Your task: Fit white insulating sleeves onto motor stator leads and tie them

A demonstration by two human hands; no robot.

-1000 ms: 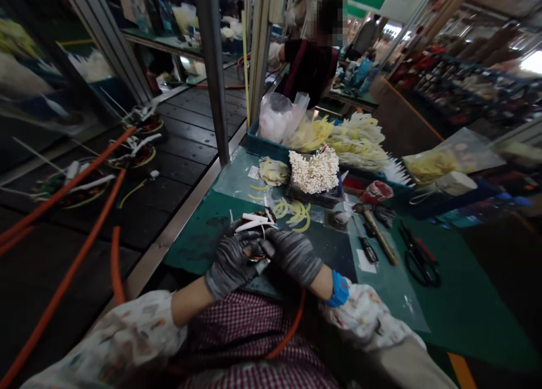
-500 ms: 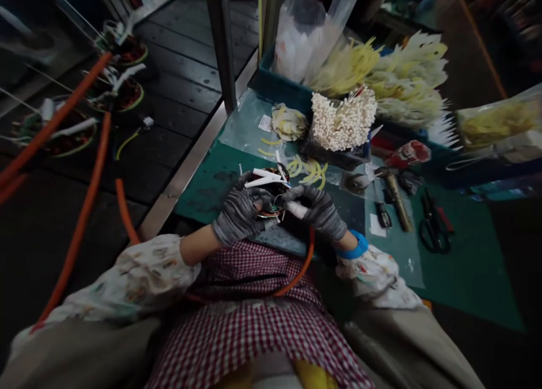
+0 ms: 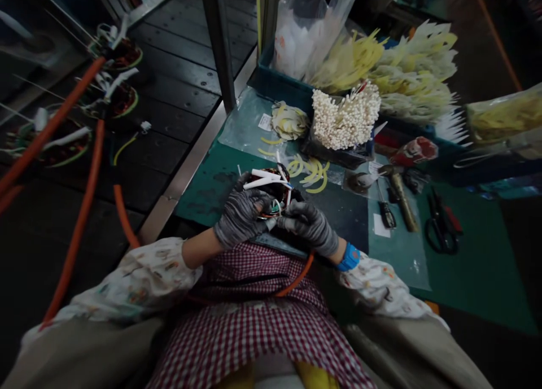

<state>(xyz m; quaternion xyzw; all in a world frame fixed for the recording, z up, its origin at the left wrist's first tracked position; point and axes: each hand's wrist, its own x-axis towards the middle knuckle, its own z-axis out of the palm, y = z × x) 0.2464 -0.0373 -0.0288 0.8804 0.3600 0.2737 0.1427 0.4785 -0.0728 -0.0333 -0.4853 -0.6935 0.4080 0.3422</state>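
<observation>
1. Nearest the camera is a red-checked apron (image 3: 254,327) over the person's lap, with an orange hose (image 3: 296,279) curving across it just under the wrists.
2. At the desk's (image 3: 466,276) near edge, the left hand (image 3: 241,217), in a grey glove, is curled tight around a small wound coil part (image 3: 273,194) with white sleeves and coloured wires sticking out of it.
3. The right hand (image 3: 309,225), also gloved, with a blue band at the wrist, is closed on the same part from the other side, fingertips pinched at its wires; the two hands touch and hide most of the part.
4. Just beyond the hands, loose yellow tube pieces (image 3: 311,171) lie on a clear sheet.
5. To the right, well apart from the hands, lie a brass-handled tool (image 3: 402,200), a small dark cutter (image 3: 387,214) and black scissors (image 3: 440,228).
6. Further back stand a bunch of white-tipped sticks (image 3: 347,115) and a roll of yellow tubing (image 3: 290,121).
7. At the desk's far edge, a blue bin (image 3: 275,84) holds a plastic bag (image 3: 305,33) and bundles of pale yellow sleeves (image 3: 406,73).
8. Left of the desk, a metal post (image 3: 218,44) rises, and beyond it a dark slatted belt (image 3: 169,95) carries more coil parts (image 3: 121,98).
</observation>
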